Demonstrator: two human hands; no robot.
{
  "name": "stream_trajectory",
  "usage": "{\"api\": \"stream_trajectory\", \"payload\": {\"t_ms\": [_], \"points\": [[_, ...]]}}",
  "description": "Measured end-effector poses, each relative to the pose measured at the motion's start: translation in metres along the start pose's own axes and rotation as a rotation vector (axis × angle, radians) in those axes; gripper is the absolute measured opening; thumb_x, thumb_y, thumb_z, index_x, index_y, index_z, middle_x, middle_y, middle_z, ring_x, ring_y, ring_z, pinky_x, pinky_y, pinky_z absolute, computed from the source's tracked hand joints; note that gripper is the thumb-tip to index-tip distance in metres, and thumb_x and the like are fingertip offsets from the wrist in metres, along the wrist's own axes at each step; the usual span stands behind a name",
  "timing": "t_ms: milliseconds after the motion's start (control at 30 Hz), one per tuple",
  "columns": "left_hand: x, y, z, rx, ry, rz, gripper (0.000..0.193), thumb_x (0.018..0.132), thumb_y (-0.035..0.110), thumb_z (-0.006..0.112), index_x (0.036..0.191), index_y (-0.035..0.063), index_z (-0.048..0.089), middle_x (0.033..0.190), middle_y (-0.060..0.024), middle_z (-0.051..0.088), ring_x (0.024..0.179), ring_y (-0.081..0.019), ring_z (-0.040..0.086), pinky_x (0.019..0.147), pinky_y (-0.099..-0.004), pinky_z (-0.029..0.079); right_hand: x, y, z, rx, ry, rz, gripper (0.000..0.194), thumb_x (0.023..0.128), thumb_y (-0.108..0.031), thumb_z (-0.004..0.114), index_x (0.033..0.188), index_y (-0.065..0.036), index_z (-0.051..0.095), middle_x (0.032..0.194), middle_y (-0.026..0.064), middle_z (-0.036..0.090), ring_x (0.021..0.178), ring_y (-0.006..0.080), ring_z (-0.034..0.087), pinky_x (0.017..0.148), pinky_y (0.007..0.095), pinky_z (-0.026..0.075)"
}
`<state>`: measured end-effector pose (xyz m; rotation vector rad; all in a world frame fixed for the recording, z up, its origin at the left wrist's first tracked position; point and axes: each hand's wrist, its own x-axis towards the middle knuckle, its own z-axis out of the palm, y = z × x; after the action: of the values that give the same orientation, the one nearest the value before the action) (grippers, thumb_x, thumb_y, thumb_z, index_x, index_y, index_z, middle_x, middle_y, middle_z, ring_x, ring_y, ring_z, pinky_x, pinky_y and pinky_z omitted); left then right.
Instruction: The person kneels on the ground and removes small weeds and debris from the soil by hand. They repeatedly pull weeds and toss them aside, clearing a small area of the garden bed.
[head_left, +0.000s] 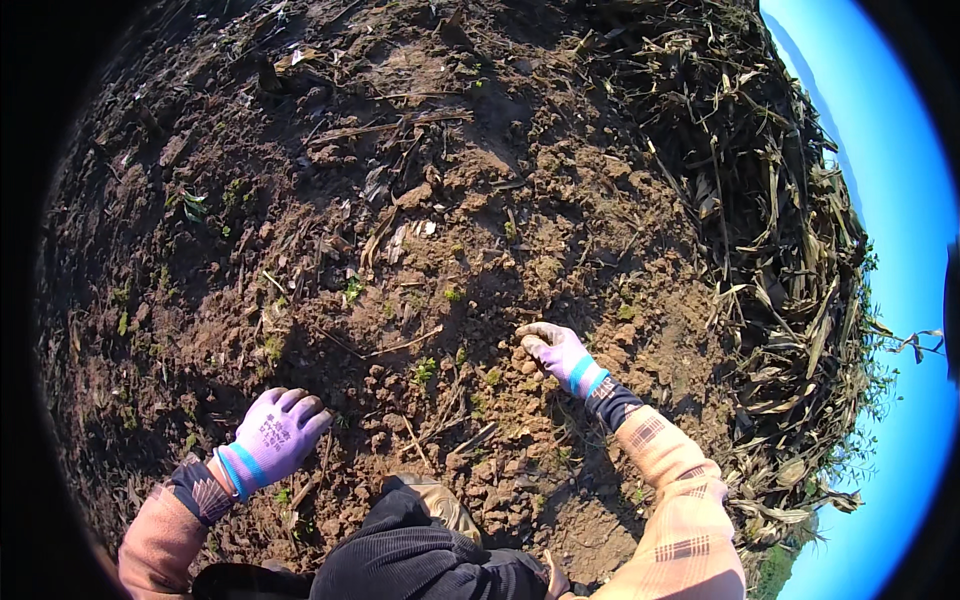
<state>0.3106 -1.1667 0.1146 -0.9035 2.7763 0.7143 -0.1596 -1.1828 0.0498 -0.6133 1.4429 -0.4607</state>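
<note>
My left hand (276, 435), in a purple knit glove with a blue wrist band and printed writing, hangs over the soil with its back turned up. Its soil-stained fingers curl downward, and the palm is hidden. Further right, my right hand (556, 354) wears a matching glove. The fingertips are bent together at the crumbly brown soil (480, 330), and whether anything is between them cannot be made out. A small green seedling (424, 371) grows between the two hands. Thin dry stalks (405, 341) lie on the clods nearby.
A bank of dry corn stalks and leaves (780, 300) rises along the right side. My dark corduroy-clad leg (420, 547) and a tan shoe (442, 506) are at the bottom. Stubble (270, 75) and a broken stalk (390, 131) lie toward the top.
</note>
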Motion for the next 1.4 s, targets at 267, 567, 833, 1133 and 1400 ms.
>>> {"api": "stream_trajectory", "payload": {"t_ms": [267, 567, 833, 1133, 1400], "points": [[-0.142, 0.022, 0.072, -0.213, 0.421, -0.598, 0.024, 0.082, 0.003, 0.065, 0.106, 0.0045, 0.062, 0.103, -0.0137, 0.065, 0.097, -0.0361, 0.06, 0.087, -0.0456, 0.047, 0.027, -0.016, -0.005, -0.079, -0.019, 0.04, 0.031, 0.096, -0.001, 0.046, 0.124, -0.003, 0.059, 0.104, 0.0093, 0.069, 0.075, 0.0165, 0.07, 0.061, 0.0296, 0.058], [-0.152, 0.046, 0.092, -0.407, 0.426, -0.709, 0.025, 0.082, 0.01, 0.07, 0.107, 0.0065, 0.066, 0.099, -0.0131, 0.068, 0.093, -0.0337, 0.065, 0.082, -0.0423, 0.051, 0.073, -0.085, 0.024, -0.924, 0.27, -0.766, 0.042, 0.089, -0.001, 0.056, 0.131, 0.001, 0.054, 0.126, 0.0174, 0.059, 0.115, 0.0257, 0.057, 0.102, 0.0364, 0.045], [-0.187, 0.073, 0.113, -0.488, 0.381, -0.763, 0.031, 0.088, 0.02, 0.065, 0.117, 0.0095, 0.063, 0.105, -0.0121, 0.067, 0.097, -0.0324, 0.064, 0.082, -0.0427, 0.051, 0.057, -0.091, 0.166, -1.017, -0.268, -0.916, 0.028, 0.089, -0.008, 0.066, 0.117, -0.005, 0.064, 0.105, 0.0153, 0.069, 0.094, 0.0292, 0.069, 0.085, 0.0359, 0.053], [-0.199, 0.107, 0.119, -0.608, 0.177, -0.851, 0.058, 0.072, 0.016, 0.07, 0.128, 0.0123, 0.056, 0.11, -0.0132, 0.065, 0.104, -0.0338, 0.063, 0.091, -0.044, 0.05, 0.079, -0.077, 0.294, -1.322, -0.393, -1.367, 0.057, 0.077, -0.014, 0.074, 0.131, -0.012, 0.054, 0.128, 0.0144, 0.055, 0.117, 0.0365, 0.052, 0.093, 0.0455, 0.047], [-0.201, 0.12, 0.074, -0.687, 0.168, -0.876, 0.043, 0.086, 0.019, 0.065, 0.128, 0.0143, 0.058, 0.113, -0.0121, 0.066, 0.103, -0.0342, 0.063, 0.09, -0.0441, 0.051, 0.101, -0.039, 0.342, -1.791, -0.295, -1.361, 0.065, 0.085, -0.031, 0.068, 0.144, -0.021, 0.044, 0.144, 0.0151, 0.048, 0.136, 0.0455, 0.036, 0.106, 0.0576, 0.032]]}}
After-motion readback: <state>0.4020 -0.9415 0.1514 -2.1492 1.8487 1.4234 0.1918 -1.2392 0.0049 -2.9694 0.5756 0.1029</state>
